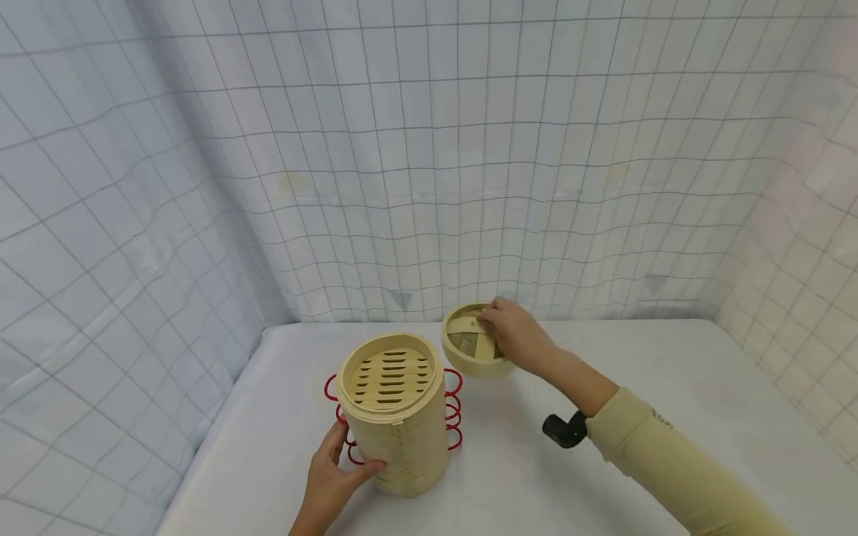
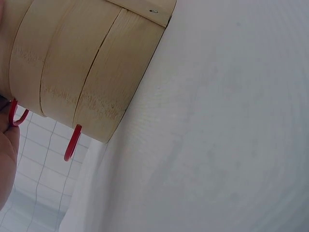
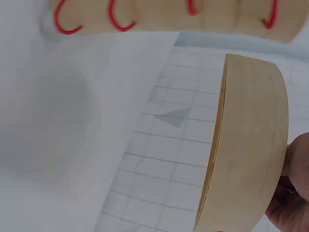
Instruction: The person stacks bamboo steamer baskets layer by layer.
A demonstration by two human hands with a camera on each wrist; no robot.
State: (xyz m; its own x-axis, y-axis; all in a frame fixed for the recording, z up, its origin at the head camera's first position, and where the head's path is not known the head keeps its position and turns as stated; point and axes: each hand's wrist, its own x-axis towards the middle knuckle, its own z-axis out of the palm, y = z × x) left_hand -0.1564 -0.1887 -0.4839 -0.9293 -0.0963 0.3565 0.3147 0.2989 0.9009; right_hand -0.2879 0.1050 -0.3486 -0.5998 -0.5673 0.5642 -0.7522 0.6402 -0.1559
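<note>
A tall stack of round bamboo steamer baskets [image 1: 405, 447] with red loop handles on both sides stands in the head view. Its slatted top [image 1: 392, 380] is uncovered. My left hand [image 1: 331, 476] grips the stack's lower left side, thumb across the front and fingers behind near the red loops. To the right of the stack, my right hand [image 1: 519, 335] holds a bamboo steamer lid [image 1: 479, 366] by the woven strap on its top. In the right wrist view the lid [image 3: 248, 140] is raised off the table, apart from the stack [image 3: 159, 14]. The right fingertips are partly hidden.
A white-covered table [image 1: 643, 372] lies under everything, its far edge against a white gridded curtain [image 1: 469, 149]. Curtains also hang at left and right. A black device [image 1: 565, 430] shows beside the right forearm.
</note>
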